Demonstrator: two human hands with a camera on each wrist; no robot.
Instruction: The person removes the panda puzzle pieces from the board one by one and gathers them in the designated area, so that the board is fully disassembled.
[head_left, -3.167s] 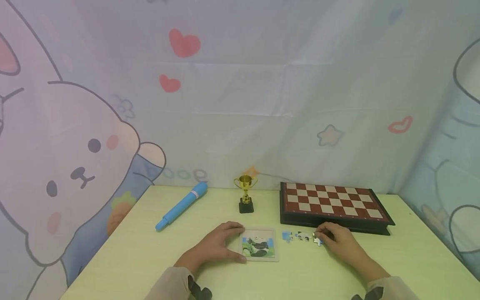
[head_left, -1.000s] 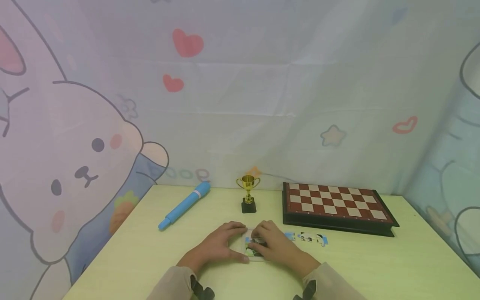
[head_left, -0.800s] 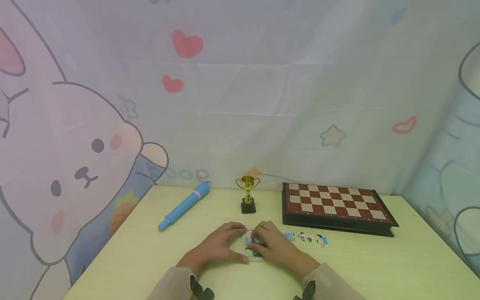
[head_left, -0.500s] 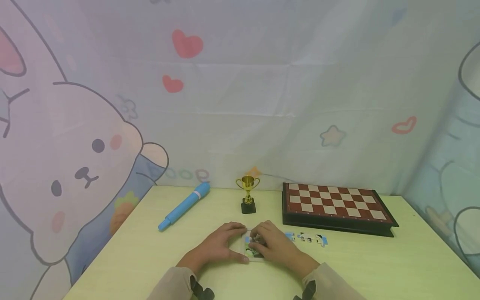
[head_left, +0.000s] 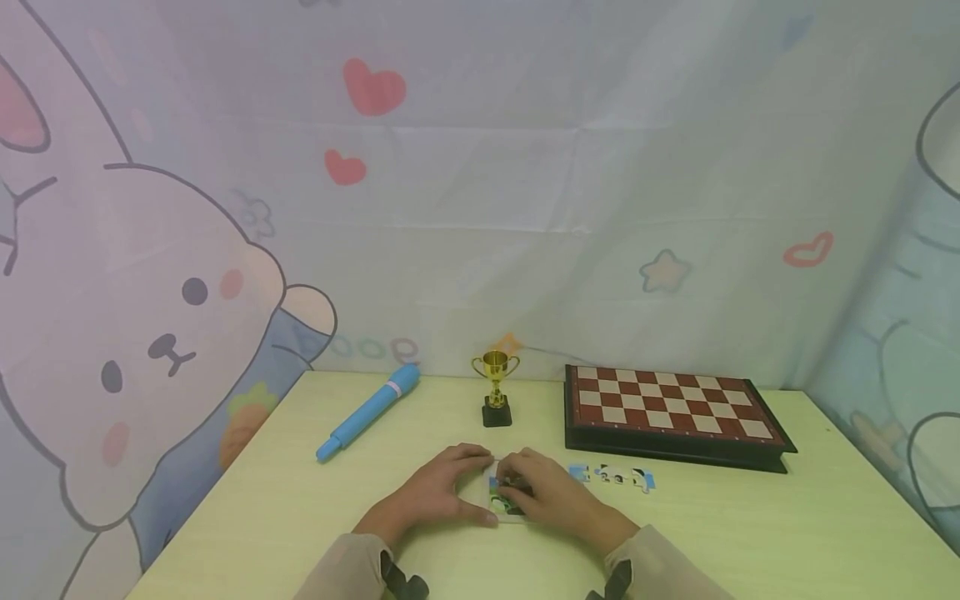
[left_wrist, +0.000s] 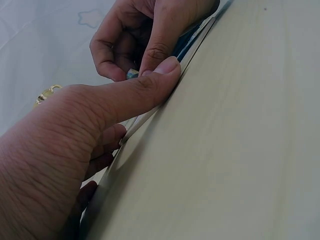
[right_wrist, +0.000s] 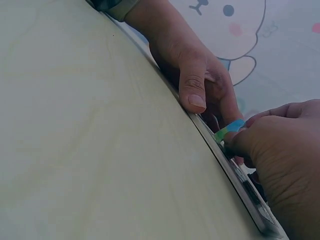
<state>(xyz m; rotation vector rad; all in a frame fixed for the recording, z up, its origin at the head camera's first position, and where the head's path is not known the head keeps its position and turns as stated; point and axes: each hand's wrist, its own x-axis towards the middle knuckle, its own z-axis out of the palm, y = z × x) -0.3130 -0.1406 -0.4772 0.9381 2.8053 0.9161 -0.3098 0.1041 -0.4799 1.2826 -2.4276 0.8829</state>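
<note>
In the head view, my left hand (head_left: 435,492) grips the left side of a small panda jigsaw tray (head_left: 512,519), its thumb at the near corner and fingers at the far one. My right hand (head_left: 558,496) bends over the tray, hiding most of the picture. Between its thumb and fingertips, the right wrist view shows a tilted blue-and-green jigsaw piece (right_wrist: 231,128). A corner of that piece (left_wrist: 132,74) also shows in the left wrist view. Right of the tray lie loose jigsaw pieces: a blue one (head_left: 579,472), a panda-face one (head_left: 611,475) and a white-and-blue one (head_left: 642,480).
Behind the loose pieces stands a checkered board box (head_left: 675,408). A gold trophy cup (head_left: 496,387) on a black base is behind the tray. A blue pen-shaped stick (head_left: 367,414) lies at the back left, near the printed cloth backdrop (head_left: 480,208).
My right hand was at the rightmost loose piece; it moved left onto the tray and has stayed there, shifting slightly in the last half second. My left hand keeps its grip.
</note>
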